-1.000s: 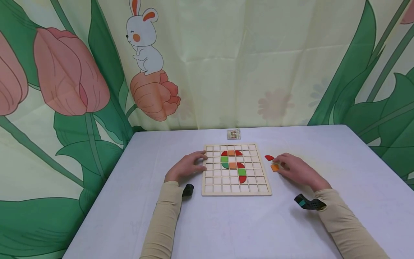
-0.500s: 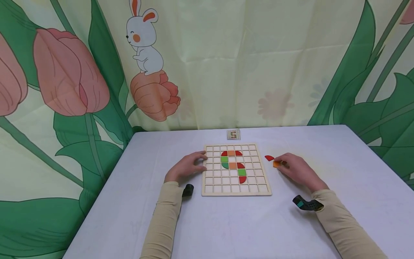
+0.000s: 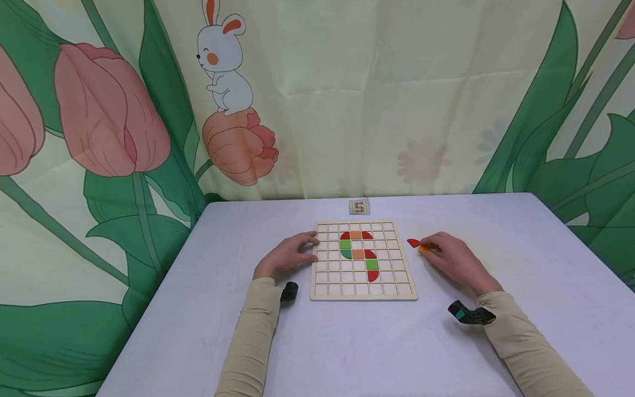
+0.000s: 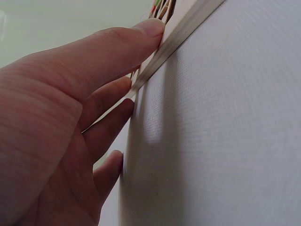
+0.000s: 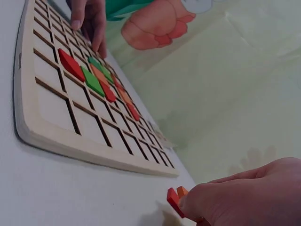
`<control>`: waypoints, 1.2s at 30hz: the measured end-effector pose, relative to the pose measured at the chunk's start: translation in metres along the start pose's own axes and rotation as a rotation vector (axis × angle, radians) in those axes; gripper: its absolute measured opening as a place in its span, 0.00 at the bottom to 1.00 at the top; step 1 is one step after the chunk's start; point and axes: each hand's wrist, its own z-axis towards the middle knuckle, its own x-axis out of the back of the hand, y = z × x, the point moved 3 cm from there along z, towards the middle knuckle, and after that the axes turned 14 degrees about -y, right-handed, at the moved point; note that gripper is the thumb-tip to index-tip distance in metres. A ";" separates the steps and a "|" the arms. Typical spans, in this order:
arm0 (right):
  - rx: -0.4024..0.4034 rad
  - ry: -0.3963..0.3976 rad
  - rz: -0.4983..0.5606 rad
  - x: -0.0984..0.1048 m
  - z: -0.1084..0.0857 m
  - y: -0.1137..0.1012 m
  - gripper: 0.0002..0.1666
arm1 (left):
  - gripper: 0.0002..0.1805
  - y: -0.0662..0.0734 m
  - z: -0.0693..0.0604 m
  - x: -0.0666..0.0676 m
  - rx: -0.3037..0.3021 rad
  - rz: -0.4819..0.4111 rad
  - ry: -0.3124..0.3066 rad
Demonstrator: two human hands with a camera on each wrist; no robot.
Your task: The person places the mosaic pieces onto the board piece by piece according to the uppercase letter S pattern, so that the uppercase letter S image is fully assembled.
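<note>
A square wooden grid board (image 3: 364, 294) lies on the table, with red, orange and green tiles (image 3: 372, 264) set in some middle cells. My left hand (image 3: 288, 255) rests at its left edge. In the left wrist view the thumb (image 4: 149, 29) touches the board's rim and the other fingers are spread along the side. To the right of the board, my right hand (image 3: 453, 259) pinches an orange tile (image 3: 423, 248), largely hidden by the fingers. A red rounded tile (image 3: 413, 242) is just beside the fingertips. In the right wrist view two reddish-orange pieces (image 5: 174, 201) show at the fingertips.
Behind the board lies a small card (image 3: 359, 207) with a grid pattern printed on it. White cloth covers the table (image 3: 367, 347), and a printed curtain (image 3: 337, 110) with tulips and a rabbit hangs along its far edge.
The orange tile lay flat near the right fingertips; now it is pinched, tilted and closer to the red tile. My left hand and the board keep their places.
</note>
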 end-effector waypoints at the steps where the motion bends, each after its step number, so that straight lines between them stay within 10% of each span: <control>1: 0.011 0.001 0.011 0.001 0.000 -0.003 0.17 | 0.24 0.000 0.000 0.000 -0.007 0.004 0.001; 22: 0.308 -0.163 -0.168 -0.037 0.007 -0.100 0.12 | 0.24 0.000 0.000 0.001 -0.033 0.026 -0.003; 36: 0.426 -0.161 -0.197 -0.054 0.015 -0.122 0.08 | 0.24 -0.002 0.001 0.000 -0.034 0.021 -0.006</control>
